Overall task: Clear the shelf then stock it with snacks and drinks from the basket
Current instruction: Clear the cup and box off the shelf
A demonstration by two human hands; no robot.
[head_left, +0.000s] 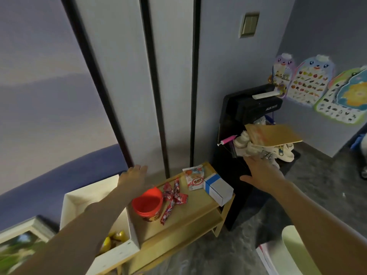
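Hands open | left (133, 176) over shelf (190, 213) | right (262, 173) empty

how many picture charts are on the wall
3, side by side on the right wall: a purple chart, a blue chart, and a green chart cut by the frame edge.

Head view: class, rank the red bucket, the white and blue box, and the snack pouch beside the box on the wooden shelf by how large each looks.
1. red bucket
2. white and blue box, close to the bucket in apparent size, so this order is unsure
3. snack pouch, clearly smallest
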